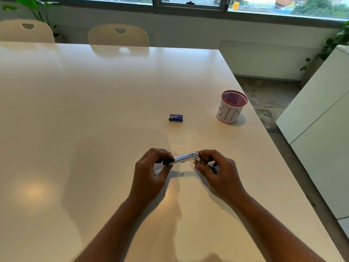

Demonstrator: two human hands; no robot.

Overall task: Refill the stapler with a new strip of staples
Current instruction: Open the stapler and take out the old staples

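Both hands are up off the white table (94, 110) with the stapler (184, 158) slung between them, near the front edge of the scene: the left hand (151, 171) pinches the dark plastic end, fingers narrow around it, and the right hand (217, 169) is curled tight on the hinge end, where a bit of bright metal and something dark poke out of the grip. It looks like the opening step, working the slim chrome body apart to get at the staple channel, though whether the magazine is actually open yet is hard to tell from this angle. A small bent staple (182, 174) lies on the glossy tabletop just below the stapler. Farther out sits the little blue staple box (175, 118), flat and rectangular, apparently closed. To its right stands a red mesh cup (231, 106) wrapped in white paper lettered BIN. The next move calls for exposing the channel, then freeing one hand to reach out for that box.
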